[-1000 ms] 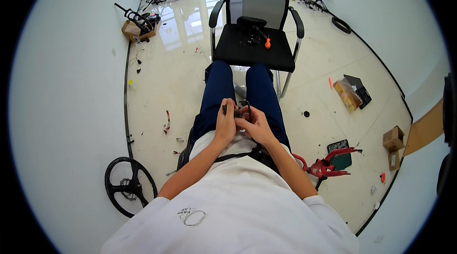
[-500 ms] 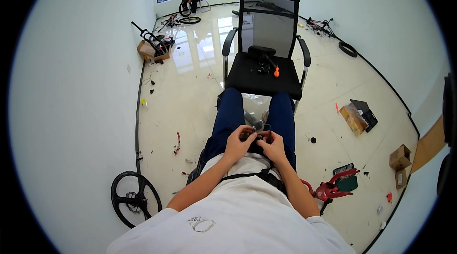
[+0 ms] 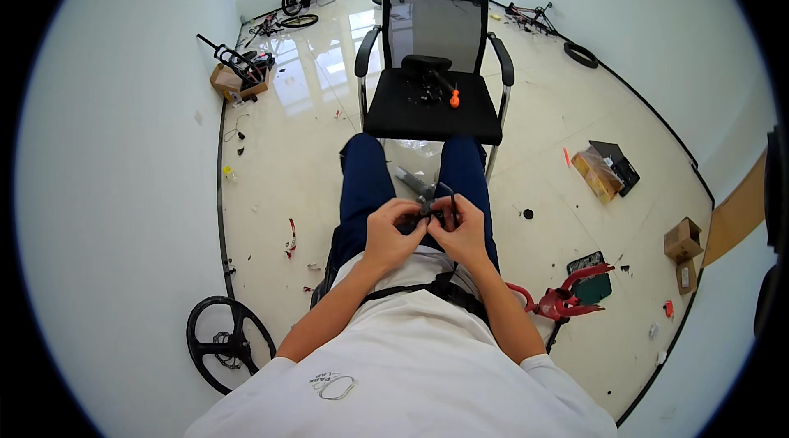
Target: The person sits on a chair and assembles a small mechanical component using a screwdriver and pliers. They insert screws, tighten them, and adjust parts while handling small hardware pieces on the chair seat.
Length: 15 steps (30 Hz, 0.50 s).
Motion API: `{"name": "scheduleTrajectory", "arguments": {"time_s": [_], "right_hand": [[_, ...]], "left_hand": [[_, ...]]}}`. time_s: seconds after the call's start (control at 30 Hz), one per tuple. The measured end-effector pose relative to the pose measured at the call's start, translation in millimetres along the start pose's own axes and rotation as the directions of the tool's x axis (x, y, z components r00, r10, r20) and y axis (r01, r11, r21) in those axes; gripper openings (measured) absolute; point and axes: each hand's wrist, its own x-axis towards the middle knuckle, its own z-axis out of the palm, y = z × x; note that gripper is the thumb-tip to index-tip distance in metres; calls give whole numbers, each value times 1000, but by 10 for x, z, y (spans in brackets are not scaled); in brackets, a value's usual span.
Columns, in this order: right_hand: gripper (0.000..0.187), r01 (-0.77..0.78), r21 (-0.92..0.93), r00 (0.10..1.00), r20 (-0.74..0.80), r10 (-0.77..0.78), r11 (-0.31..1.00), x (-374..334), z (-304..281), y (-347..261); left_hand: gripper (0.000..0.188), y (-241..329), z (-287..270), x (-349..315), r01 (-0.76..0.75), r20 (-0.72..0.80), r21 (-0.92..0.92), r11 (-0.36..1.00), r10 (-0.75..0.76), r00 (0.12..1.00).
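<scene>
Gripping small black part [image 3: 427,212] btwn left hand [image 3: 393,232] & right hand [image 3: 462,228], both clenched on it; fitting appearing mid-way, loose parts waiting on chair [image 3: 433,113] beyond grip.

The person wears a white short-sleeved T-shirt [image 3: 411,372] with a small outlined logo [image 3: 332,384] at the chest, dark blue trousers [image 3: 366,183], and a black strap [image 3: 427,288] across the waist; both forearms are bare.

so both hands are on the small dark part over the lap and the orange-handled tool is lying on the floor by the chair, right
Not quite. The left hand and right hand do hold the small dark part over the lap, but the orange-handled tool lies on the seat of the black chair, not on the floor, as the head view shows.
</scene>
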Motion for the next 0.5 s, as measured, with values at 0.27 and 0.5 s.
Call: {"name": "scheduleTrajectory", "arguments": {"time_s": [0.27,0.5], "right_hand": [[49,288,-158,957,11,-290,945,61,-236,-474],[40,400,-51,917,15,-400,915,103,-338,-620]], "left_hand": [[28,457,-231,232,-501,-50,191,844,518,854],[28,613,-270,248,-573,-21,129,809,580,815]]}}
